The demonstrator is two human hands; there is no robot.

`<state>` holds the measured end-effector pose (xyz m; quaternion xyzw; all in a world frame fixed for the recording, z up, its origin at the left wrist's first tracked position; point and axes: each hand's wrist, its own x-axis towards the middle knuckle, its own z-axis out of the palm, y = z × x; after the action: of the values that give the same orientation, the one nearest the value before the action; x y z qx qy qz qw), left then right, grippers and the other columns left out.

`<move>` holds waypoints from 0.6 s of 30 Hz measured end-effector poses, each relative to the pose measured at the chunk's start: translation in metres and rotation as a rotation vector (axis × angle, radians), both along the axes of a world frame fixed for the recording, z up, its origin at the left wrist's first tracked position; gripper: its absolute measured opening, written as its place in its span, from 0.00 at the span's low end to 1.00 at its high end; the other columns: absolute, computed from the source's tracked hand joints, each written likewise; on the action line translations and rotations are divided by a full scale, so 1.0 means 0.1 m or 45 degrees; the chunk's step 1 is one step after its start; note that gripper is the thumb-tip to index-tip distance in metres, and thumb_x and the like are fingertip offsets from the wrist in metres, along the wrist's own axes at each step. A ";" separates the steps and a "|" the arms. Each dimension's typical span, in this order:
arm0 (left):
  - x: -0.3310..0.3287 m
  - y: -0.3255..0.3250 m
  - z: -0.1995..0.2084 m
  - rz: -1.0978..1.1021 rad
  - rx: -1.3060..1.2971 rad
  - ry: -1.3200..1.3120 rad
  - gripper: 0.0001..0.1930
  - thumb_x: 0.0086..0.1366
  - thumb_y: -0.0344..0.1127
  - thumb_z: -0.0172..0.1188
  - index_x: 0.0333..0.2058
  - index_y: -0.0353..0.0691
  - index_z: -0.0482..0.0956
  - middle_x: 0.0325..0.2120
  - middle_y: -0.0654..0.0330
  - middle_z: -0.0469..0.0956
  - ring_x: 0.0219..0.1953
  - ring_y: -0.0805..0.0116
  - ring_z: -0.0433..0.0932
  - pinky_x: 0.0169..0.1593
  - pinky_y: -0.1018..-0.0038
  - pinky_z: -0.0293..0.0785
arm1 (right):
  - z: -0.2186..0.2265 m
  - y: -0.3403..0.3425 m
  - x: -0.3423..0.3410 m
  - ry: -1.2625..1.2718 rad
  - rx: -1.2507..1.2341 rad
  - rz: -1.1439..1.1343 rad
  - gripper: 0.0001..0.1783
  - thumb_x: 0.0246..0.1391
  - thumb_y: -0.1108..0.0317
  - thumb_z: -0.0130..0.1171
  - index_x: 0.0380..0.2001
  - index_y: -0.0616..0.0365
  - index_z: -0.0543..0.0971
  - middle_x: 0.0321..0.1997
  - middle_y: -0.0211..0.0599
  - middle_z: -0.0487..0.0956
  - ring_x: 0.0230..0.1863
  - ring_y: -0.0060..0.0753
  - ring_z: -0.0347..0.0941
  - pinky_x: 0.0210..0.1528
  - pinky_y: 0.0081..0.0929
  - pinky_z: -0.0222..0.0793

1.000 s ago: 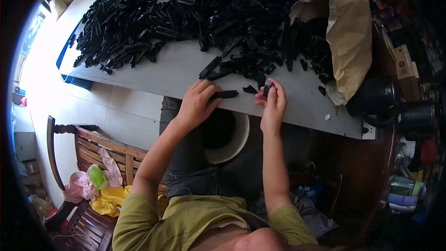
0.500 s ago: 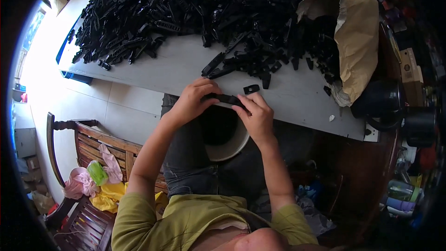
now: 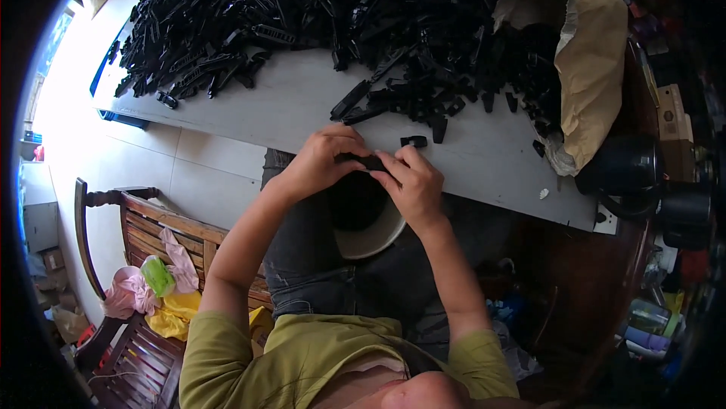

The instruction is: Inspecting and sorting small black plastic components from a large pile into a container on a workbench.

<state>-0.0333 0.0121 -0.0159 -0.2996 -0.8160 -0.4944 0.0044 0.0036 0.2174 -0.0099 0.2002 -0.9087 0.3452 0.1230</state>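
Observation:
Between my two hands, at the near edge of the table, is a small black plastic part point(image 3: 370, 161), mostly hidden by fingers. My left hand point(image 3: 325, 158) pinches one end of it, and my right hand point(image 3: 412, 182) grips the other end, the fingertips of both close together. Just beyond my right hand a single small black piece point(image 3: 414, 141) lies on the grey table point(image 3: 295, 95). Long black plastic pieces point(image 3: 352, 100) lie beyond my left hand. Below my hands, a pale bucket point(image 3: 374, 242) with a dark inside stands by my legs.
A large heap of black plastic parts point(image 3: 227, 27) covers the far side of the table. At the right, a torn brown paper sack point(image 3: 594, 68) spills more parts. A black mug point(image 3: 620, 167) stands beside it. A wooden bench point(image 3: 174, 223) with cloths is at the left.
My hands have drawn closer together, and the black plastic part between them shows less than before. The view has shifted slightly.

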 end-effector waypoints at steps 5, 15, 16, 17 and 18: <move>0.03 0.00 -0.01 -0.009 -0.050 0.055 0.13 0.48 0.26 0.68 0.35 0.36 0.80 0.35 0.55 0.77 0.40 0.54 0.76 0.45 0.65 0.73 | -0.03 0.02 0.02 0.020 0.011 0.002 0.16 0.46 0.70 0.68 0.41 0.56 0.82 0.32 0.33 0.72 0.28 0.35 0.71 0.31 0.29 0.68; -0.02 0.19 0.18 0.528 -0.388 0.411 0.13 0.53 0.32 0.65 0.39 0.40 0.77 0.34 0.58 0.73 0.38 0.56 0.74 0.41 0.65 0.72 | -0.11 0.24 -0.08 0.176 0.104 -0.175 0.17 0.51 0.75 0.61 0.46 0.55 0.78 0.47 0.35 0.76 0.42 0.43 0.77 0.41 0.34 0.73; -0.04 0.21 0.16 0.533 -0.390 0.413 0.13 0.53 0.32 0.65 0.39 0.40 0.77 0.34 0.58 0.73 0.38 0.56 0.74 0.41 0.65 0.72 | -0.11 0.23 -0.08 0.218 0.124 -0.199 0.17 0.51 0.76 0.61 0.46 0.56 0.78 0.46 0.35 0.77 0.39 0.40 0.77 0.39 0.31 0.72; -0.05 0.22 0.12 0.544 -0.474 0.447 0.13 0.52 0.31 0.65 0.38 0.40 0.76 0.36 0.58 0.73 0.38 0.56 0.73 0.41 0.65 0.72 | -0.11 0.22 -0.08 0.260 0.143 -0.223 0.17 0.51 0.76 0.61 0.46 0.56 0.77 0.45 0.34 0.77 0.37 0.36 0.77 0.38 0.29 0.72; -0.06 0.22 0.10 0.555 -0.559 0.480 0.13 0.51 0.30 0.65 0.37 0.41 0.76 0.37 0.59 0.73 0.39 0.56 0.73 0.41 0.65 0.72 | -0.10 0.22 -0.07 0.262 0.139 -0.218 0.17 0.51 0.76 0.61 0.46 0.56 0.77 0.45 0.34 0.77 0.37 0.36 0.77 0.38 0.29 0.72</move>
<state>-0.0392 0.0345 -0.0059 -0.1983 -0.9323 -0.2308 0.1956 -0.0030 0.2398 -0.0196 0.1627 -0.9225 0.2611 0.2333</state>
